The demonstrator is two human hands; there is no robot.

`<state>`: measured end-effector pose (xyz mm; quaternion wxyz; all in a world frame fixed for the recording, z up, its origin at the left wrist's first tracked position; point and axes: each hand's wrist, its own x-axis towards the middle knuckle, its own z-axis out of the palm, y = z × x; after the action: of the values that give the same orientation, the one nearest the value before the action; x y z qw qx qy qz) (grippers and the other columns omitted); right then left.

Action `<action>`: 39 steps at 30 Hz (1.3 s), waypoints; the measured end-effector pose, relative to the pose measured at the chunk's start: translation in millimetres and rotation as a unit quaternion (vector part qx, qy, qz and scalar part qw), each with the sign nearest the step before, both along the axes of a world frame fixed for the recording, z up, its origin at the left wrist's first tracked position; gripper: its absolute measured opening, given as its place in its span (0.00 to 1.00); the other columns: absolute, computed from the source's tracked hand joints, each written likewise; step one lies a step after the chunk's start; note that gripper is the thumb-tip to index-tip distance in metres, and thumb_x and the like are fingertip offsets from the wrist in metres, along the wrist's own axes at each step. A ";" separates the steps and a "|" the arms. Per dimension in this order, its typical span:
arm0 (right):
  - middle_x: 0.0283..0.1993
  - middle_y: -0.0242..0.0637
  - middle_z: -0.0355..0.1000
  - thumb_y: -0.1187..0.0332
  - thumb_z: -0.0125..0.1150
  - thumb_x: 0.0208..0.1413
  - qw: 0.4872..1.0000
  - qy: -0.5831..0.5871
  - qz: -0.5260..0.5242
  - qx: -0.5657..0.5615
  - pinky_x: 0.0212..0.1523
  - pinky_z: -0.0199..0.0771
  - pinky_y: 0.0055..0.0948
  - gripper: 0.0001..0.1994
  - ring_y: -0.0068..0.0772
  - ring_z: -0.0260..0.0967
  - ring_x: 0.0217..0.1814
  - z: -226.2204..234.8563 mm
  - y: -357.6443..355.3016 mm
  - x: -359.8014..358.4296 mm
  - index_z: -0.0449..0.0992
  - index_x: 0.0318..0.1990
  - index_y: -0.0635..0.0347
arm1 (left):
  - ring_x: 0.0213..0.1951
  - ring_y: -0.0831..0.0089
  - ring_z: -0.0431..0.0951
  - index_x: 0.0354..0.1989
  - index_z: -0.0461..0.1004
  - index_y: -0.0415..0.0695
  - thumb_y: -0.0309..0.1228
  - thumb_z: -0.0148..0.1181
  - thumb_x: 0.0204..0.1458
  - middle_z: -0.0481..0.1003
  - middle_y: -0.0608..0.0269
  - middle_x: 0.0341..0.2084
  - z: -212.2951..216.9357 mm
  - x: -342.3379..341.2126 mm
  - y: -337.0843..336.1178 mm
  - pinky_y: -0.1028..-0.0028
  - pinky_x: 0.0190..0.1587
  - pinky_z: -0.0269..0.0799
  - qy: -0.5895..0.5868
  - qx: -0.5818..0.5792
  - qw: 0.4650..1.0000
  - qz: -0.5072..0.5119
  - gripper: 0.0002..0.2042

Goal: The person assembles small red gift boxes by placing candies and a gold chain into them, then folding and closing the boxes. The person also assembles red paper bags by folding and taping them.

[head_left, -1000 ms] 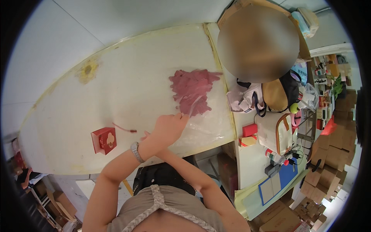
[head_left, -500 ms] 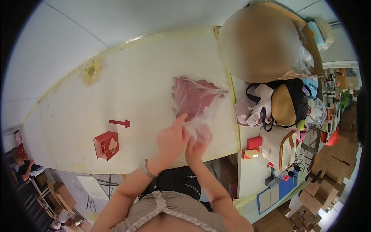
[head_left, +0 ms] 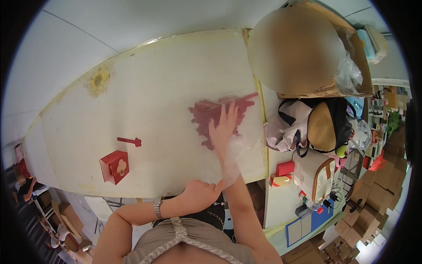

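Pieces of red (head_left: 202, 122) lie beneath the spread right hand (head_left: 223, 127), left hand (head_left: 201, 192) pinching clear plastic (head_left: 234, 170).

Hands: two, the left hand (head_left: 202, 193) at the near edge of the worktop (head_left: 154, 79), the right hand (head_left: 224, 125) toward its right edge
Clear bags by the hands: one (head_left: 236, 160), about the right wrist
Dark red heaps: one (head_left: 202, 118), its pieces overlapping too much to count
Loose red sticks: one (head_left: 129, 141), toward the left end
Open red boxes: one (head_left: 115, 167), near the near edge
Watches: one (head_left: 157, 207)
Black-and-tan backpacks: one (head_left: 323, 127), beyond the right edge
Red-capped bottles: one (head_left: 310, 201), likewise
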<state>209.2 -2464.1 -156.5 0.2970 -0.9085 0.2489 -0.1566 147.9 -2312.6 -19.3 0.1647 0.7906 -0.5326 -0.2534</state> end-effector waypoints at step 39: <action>0.52 0.41 0.70 0.70 0.59 0.49 0.983 0.015 0.183 0.008 0.57 0.62 0.35 0.18 0.44 0.65 0.54 -7.2 -26.1 -24.7 0.74 0.51 0.54 | 0.41 0.68 0.72 0.50 0.55 0.38 0.24 0.55 0.52 0.66 0.55 0.44 -153.1 52.6 9.2 0.67 0.41 0.75 0.497 -0.160 0.500 0.691 0.19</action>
<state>184.5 -2490.3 -163.7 0.3242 -0.9385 0.0844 -0.0837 200.4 -2303.4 -172.4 0.6482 0.6114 0.3213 -0.3205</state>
